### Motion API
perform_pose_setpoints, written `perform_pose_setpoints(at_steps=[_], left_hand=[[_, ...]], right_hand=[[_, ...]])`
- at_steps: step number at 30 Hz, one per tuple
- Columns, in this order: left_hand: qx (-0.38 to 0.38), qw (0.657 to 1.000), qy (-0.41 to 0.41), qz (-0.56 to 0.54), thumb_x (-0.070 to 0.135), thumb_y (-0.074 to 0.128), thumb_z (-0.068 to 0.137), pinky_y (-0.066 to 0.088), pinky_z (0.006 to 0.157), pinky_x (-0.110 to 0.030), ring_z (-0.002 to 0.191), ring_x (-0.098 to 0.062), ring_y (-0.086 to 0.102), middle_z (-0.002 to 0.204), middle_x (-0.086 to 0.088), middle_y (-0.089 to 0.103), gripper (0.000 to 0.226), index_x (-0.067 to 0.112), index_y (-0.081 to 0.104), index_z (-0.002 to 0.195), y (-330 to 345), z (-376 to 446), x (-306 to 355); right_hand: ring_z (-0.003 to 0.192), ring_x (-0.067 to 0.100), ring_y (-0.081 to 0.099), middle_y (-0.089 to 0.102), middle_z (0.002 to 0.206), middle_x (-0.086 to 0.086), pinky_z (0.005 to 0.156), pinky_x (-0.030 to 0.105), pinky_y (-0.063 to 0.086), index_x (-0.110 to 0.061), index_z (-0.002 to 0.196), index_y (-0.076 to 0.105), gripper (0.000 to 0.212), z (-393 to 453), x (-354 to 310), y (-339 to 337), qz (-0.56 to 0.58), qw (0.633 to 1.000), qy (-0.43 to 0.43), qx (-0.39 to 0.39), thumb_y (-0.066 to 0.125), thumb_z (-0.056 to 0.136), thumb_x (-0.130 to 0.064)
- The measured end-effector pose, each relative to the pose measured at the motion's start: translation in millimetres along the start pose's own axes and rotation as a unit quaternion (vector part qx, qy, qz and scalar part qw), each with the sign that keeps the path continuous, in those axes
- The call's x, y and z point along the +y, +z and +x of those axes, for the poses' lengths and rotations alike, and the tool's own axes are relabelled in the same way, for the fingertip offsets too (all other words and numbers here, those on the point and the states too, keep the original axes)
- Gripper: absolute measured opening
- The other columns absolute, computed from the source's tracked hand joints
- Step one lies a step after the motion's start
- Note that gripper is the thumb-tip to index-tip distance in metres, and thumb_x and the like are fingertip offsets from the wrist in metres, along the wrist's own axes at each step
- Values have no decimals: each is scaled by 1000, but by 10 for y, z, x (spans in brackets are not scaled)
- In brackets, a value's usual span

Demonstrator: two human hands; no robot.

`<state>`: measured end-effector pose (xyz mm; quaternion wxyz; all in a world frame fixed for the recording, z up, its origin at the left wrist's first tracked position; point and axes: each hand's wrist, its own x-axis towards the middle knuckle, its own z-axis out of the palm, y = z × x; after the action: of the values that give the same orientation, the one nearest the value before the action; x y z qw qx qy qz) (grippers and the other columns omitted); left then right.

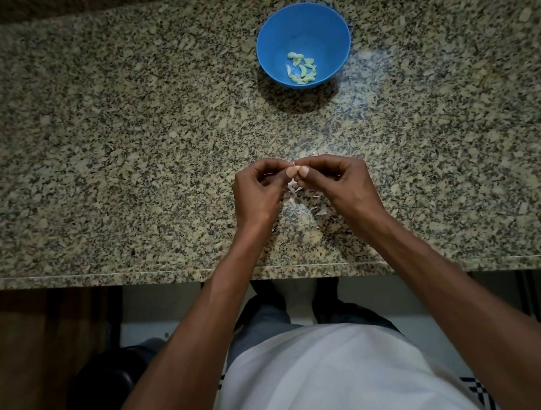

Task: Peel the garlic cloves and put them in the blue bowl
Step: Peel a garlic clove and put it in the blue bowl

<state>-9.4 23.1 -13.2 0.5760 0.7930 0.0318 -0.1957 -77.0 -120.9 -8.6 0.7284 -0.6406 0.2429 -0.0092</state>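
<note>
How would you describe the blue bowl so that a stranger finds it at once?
Start from the speckled granite counter that fills the upper part of the view. Beyond the two hands, toward the back and a little right, stands the blue bowl. It is the only container there, round, with pale peeled garlic cloves lying inside it.

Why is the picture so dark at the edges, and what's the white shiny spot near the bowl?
In the head view, light falls mainly mid-counter, so the corners fade dark; the pale patch on the granite counter beside the blue bowl is glare; the bowl casts a shadow toward the person; the wide lens bends the counter's edge.
</note>
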Motion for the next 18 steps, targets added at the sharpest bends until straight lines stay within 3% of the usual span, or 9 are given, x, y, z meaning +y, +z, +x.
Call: perform_pose_setpoints(at_steps=[8,13,18], left_hand=[[22,995,65,77,14,77,91,57,74,-15,87,-4,71,93,7,73,9,16,72,98,59,-10,67],[41,989,106,90,9,81,85,62,72,-21,85,-2,71,91,8,73,31,19,68,111,61,-11,83],[64,984,123,112,2,78,87,60,70,-17,81,-4,72,92,2,74,45,16,52,121,122,-28,69]], right_hand=[[103,21,77,80,106,8,94,37,62,-3,114,77,27,-5,12,16,41,999,9,8,82,90,-15],[102,17,77,80,106,5,93,36,62,-3,111,78,28,-2,36,28,20,999,-1,32,85,87,-16],[101,17,77,80,105,6,94,38,62,-3,111,79,27,16,87,7,-3,999,-9,43,84,87,-15]])
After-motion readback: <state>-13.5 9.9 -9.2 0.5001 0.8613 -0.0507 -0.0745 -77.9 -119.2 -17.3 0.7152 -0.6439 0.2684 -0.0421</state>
